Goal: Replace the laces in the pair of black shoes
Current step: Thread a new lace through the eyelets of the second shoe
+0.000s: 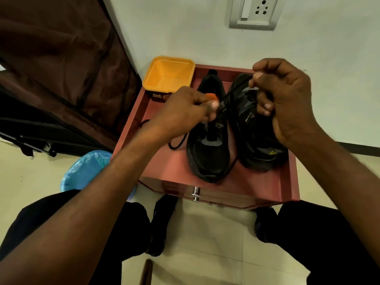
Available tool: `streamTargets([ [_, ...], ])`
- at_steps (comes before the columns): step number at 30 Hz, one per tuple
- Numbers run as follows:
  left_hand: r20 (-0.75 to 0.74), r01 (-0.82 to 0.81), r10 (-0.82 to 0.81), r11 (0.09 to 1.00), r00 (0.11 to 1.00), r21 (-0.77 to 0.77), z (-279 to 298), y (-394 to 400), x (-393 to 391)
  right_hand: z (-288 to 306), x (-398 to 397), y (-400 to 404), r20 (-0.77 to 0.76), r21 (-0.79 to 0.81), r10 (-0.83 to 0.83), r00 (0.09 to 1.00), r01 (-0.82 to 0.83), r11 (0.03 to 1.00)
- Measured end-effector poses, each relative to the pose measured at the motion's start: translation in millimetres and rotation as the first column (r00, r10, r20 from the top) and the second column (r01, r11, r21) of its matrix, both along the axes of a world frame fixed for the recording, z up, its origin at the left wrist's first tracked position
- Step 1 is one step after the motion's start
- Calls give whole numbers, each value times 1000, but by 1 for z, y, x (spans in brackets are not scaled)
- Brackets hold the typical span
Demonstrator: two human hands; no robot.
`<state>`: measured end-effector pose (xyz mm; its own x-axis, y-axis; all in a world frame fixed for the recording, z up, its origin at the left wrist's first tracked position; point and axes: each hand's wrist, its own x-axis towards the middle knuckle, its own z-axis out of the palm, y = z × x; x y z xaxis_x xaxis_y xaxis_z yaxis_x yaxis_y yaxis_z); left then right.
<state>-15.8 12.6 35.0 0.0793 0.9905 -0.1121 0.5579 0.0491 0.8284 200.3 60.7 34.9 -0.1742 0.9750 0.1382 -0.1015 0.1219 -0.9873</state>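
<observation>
Head view: two black lace-up sneakers are sitting side by side, toes toward the person, on a reddish-brown wooden cabinet top (170, 167) w/ a raised rim. The left sneaker (207, 157) is lying flat, matte mesh upper, rounded toe, tongue standing up. The right sneaker (261, 145) is resting just beside it, w/ grey panels and a small yellow triangle mark near the toe.

The left hand (185, 112) is hovering over the left sneaker's throat, fingers curled, thumb and forefinger pinching a black cord-like lace (228, 95) next to a small orange piece (211, 96); can't tell what that piece is. The right hand (287, 99) is curling over the right sneaker's collar, thumb and fingertips pinched on the other stretch of the same lace, which is running taut between both hands. A loose black lace (176, 144), round and ropey, is looping on the cabinet top left of the left sneaker; another strand is trailing down between the toes.

A square yellow plastic tub (168, 77), glossy, w/ a brown label, is sitting at the far left corner. A round metal drawer knob (195, 194) is sticking out of the cabinet front. On the pale tiled floor: a blue plastic-lined bin (86, 169) at left, dark fabric wardrobe (61, 79) beyond. A white wall socket (255, 13) is sitting above.
</observation>
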Motion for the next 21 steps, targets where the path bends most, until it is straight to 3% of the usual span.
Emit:
streamTargets([
  [1,-212,6,-14,999,977,-38,-3,2,-8,-1,3,3,-23,-20,-19,1000,18,1000],
  [3,-623,15,-110,988,774,-155,-9,4,-21,-2,4,6,-15,-43,-18,1000,18,999],
  [4,-714,12,-160,978,681,-207,-13,4,-27,-3,3,7,24,-39,-5,1000,6,999],
  [5,-739,17,-204,967,642,-252,-13,3,-31,-3,0,6,86,-25,17,996,-15,1000],
  [7,-667,75,-227,966,710,-248,-12,4,-35,-3,-6,-1,250,17,85,965,-92,996],
  [9,-485,96,-116,993,867,-66,-7,3,-32,-4,-14,-9,343,53,169,924,-198,979],
  [11,-246,55,-31,994,969,92,1,2,-24,-5,-22,-15,343,69,241,908,-280,958],
  [13,-33,44,-41,992,999,115,5,3,-17,-5,-28,-16,307,48,282,909,-310,949],
  [16,219,96,-89,995,972,-26,4,0,-11,-8,-28,-13,256,3,293,921,-304,953],
  [19,158,99,-92,994,983,-40,2,-3,-8,-12,-29,-9,301,107,155,941,-194,975],
  [21,-96,63,-67,997,993,-49,-2,0,-17,-14,-28,-3,314,202,7,950,-74,977],
])
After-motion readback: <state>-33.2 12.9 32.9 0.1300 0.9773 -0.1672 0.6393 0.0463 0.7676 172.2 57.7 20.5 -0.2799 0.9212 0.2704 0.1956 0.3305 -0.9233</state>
